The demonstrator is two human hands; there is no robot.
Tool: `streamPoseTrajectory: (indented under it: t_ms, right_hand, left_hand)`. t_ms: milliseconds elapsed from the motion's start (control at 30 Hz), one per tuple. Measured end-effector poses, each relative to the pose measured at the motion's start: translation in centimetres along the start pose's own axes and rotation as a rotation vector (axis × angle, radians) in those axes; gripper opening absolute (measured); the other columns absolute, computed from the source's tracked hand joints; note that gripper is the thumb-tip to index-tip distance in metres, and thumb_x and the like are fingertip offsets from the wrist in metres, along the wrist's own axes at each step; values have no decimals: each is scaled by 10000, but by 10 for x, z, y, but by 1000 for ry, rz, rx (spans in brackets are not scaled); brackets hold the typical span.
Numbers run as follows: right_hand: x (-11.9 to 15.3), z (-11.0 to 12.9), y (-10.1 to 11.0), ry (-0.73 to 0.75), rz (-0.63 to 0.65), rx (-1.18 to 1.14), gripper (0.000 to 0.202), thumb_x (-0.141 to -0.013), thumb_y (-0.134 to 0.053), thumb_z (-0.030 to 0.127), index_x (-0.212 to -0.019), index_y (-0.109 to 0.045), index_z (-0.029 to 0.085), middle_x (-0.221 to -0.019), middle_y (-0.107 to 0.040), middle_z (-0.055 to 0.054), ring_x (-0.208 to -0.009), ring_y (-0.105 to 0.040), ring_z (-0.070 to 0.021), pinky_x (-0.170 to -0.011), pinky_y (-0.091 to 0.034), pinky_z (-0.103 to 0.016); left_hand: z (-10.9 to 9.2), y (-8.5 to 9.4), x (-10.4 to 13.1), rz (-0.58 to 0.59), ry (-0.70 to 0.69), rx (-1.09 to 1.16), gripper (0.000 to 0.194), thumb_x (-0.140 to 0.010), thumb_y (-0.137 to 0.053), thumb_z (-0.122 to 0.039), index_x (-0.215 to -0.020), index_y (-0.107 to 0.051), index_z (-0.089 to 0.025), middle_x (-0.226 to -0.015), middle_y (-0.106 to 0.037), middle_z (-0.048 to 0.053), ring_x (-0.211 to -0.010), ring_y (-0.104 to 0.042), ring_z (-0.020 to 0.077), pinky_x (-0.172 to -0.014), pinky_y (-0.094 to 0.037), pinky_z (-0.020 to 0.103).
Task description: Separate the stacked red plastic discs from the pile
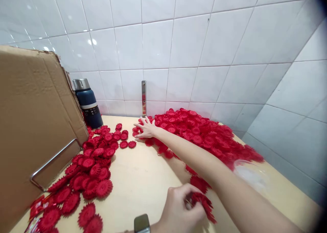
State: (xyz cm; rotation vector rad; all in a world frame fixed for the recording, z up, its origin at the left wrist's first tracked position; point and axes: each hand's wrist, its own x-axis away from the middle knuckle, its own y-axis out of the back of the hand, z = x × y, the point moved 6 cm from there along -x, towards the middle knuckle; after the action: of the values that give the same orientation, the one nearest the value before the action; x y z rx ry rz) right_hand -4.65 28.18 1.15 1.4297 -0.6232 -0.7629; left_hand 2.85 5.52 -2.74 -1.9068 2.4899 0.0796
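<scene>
White tiles (158, 46) rise behind one pale table (138, 178); at its left stands one cardboard box (33, 114), its side towards me, so I can't see what it holds; across the far right spreads the bigger heap of red discs (196, 127), tooth-edged, far too many to count; a smaller pile of red discs (88, 163) runs down the left side beside the box, dozens at least, some overlapping.

The person's right arm reaches in over the heap, and the right hand (146, 129) is at its far left end, fingers spread and grasping nothing that I can see; the left hand (180, 205), low at the near side, has its fingers curled and pinching a bunch of red discs (204, 205), how many I can't tell.

One navy bottle (88, 105) stands far left by the box, its steel lid on, contents hidden; one clear plastic thing (250, 175) sits right, at the heap's near edge, too blurred to tell if it's a container; one bent metal bar (55, 160) is in front of the box; one upright metal strip (144, 98) is against the far wall; one shiny red packet (41, 205) lies near left; one watch (142, 223) is on the left wrist; smallest, two single discs (132, 144) lie side by side left of the right hand.
</scene>
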Motion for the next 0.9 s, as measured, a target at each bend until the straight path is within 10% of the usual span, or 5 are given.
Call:
streamPoseTrajectory:
  t_ms: [267, 600, 900]
  right_hand:
    - [-15, -2, -12, -158, -40, -22, 292, -851, -474, 269, -1123, -479, 163, -1154, -492, -81, -971, -522, -205, -808, -440, -416]
    - [-5, -57, 68, -265, -230, 42, 247, -860, -456, 268, -1086, -506, 180, -1122, -514, -74, -923, -541, -181, -774, -463, -374]
    - [67, -117, 100, -375, -170, 130, 270, -854, -467, 282, -1095, -500, 165, -1127, -513, -79, -953, -531, -197, -798, -446, -407]
  left_hand:
    - [6, -2, -5, -43, 137, -110, 159, -517, -467, -39, -531, -600, -126, -426, -369, -47, -416, -308, 65, -381, -228, 183]
    - [-1, 0, -3, -9, 43, -44, 231, -577, -472, -33, -657, -672, -118, -530, -599, 25, -453, -468, 99, -469, -386, 212]
    - [-2, -2, 2, 17, 50, 9, 245, -613, -412, -45, -696, -634, -108, -568, -605, 20, -517, -524, 109, -501, -416, 204]
